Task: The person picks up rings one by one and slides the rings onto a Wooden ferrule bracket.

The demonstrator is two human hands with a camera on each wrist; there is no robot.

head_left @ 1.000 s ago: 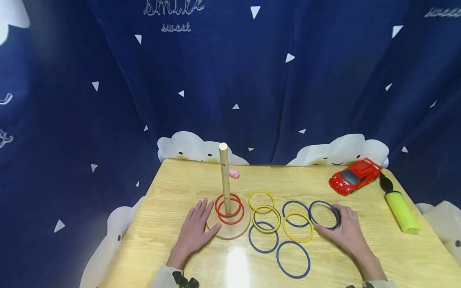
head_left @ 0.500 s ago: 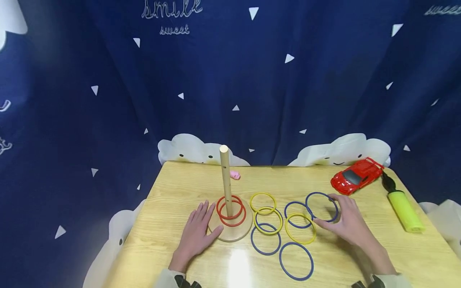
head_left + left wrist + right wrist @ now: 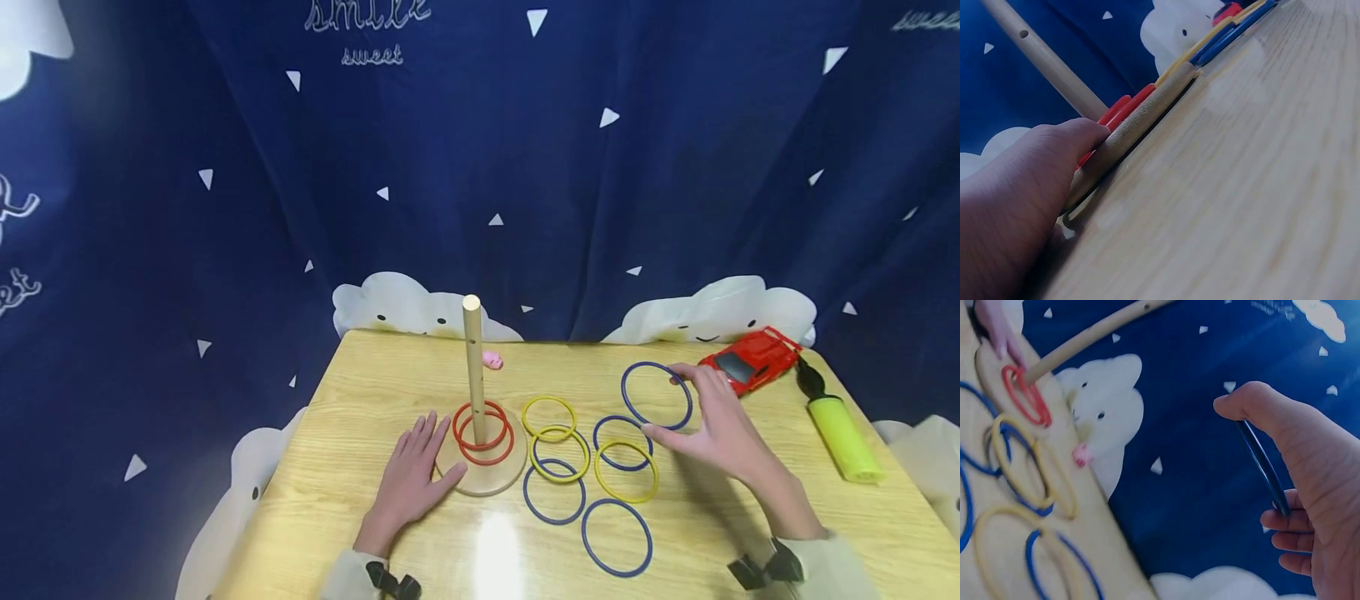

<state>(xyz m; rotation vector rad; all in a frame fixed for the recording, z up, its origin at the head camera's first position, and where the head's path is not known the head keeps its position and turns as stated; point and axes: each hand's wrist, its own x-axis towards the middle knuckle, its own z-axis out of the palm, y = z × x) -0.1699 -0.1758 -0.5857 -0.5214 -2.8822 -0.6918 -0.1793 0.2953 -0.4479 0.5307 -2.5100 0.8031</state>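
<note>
My right hand point(image 3: 723, 425) holds a blue ring point(image 3: 624, 390) above the table, thumb on one side and fingers on the other. In the right wrist view that ring point(image 3: 1259, 464) appears nearly edge-on between thumb and fingertips. My left hand point(image 3: 411, 483) lies with straight fingers beside the round wooden base point(image 3: 480, 483), its thumb on the base's edge. From the base rises a wooden peg point(image 3: 475, 367), with two red rings point(image 3: 491, 460) lying around its foot. Several yellow rings point(image 3: 551, 400) and blue rings point(image 3: 617, 573) lie overlapping or apart on the table, between the base and my right hand.
A red toy car point(image 3: 753, 360) stands at the back right, partly behind my right fingers. Beside it lies a yellow-green cylinder with a black end point(image 3: 843, 437). A small pink toy point(image 3: 492, 360) sits behind the peg. A dark blue curtain point(image 3: 570, 167) hangs behind the table point(image 3: 390, 367).
My right hand has lifted the blue ring off the table and moved it up and slightly left, tilting it. My left hand has stayed by the base.
</note>
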